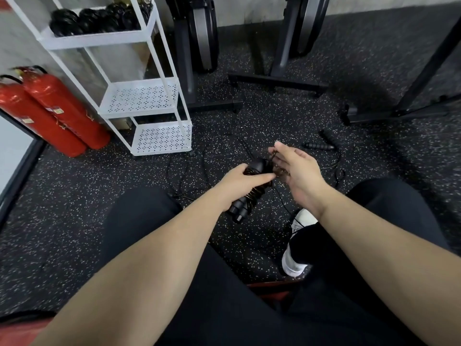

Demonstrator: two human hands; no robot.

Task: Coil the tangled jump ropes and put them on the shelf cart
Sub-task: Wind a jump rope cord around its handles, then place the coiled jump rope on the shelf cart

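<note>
The rope [245,193] sits in the left hand [239,182], low in the middle of the view above the floor [74,208]. Its two black handles lie side by side, and turns of thin cord are wound round them; the butt ends stick out below the hand, toward the person's knees. The left fingers and thumb are curled round this bundle and grip it firmly.

The right hand [296,171] is just beside it, palm toward the bundle, fingers fairly straight. The cord runs across its fingers near the thumb, but I cannot tell whether it is pinched or only draped there.

Loose cord [212,156] trails from the bundle over the floor in tangled loops, toward the cart [159,96]. A second pair of handles [321,145] lies on the floor past the right hand, its own cord curling away to the right.

The cart is white, up and to the left, with three shelves. Coiled black ropes [99,18] fill the top shelf. Two red extinguishers [50,113] stand left of it. Dark machine frames [284,71] stand behind. A white shoe [294,260] shows under the right forearm.
</note>
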